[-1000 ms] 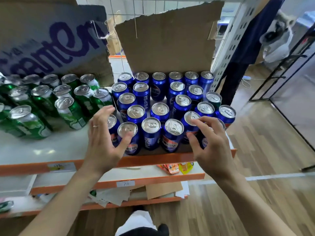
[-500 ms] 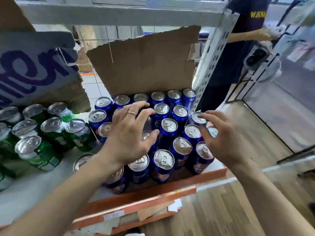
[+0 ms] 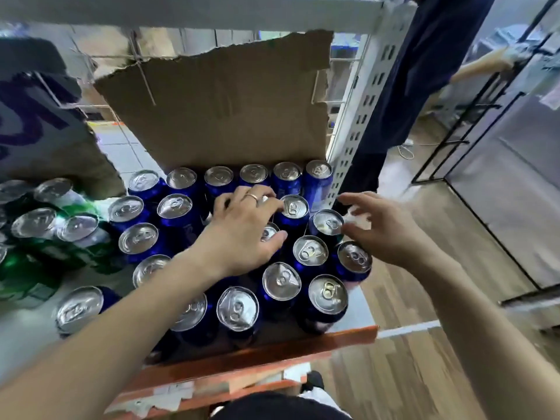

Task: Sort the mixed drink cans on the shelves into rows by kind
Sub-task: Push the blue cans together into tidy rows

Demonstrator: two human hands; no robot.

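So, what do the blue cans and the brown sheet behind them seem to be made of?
The blue cans: likely aluminium, with shiny silver tops, pull tabs and glossy blue sides. The brown sheet: looks like cardboard, matte, with a ragged torn top edge.

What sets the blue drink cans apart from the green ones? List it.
Colour: the blue metal drink cans are blue-bodied, the green metal drink cans green. Place: blue stand right, before a brown cardboard sheet; green stand left. Contact: the left hand touches blue cans; none touches green. Both have silver pull-tab lids.
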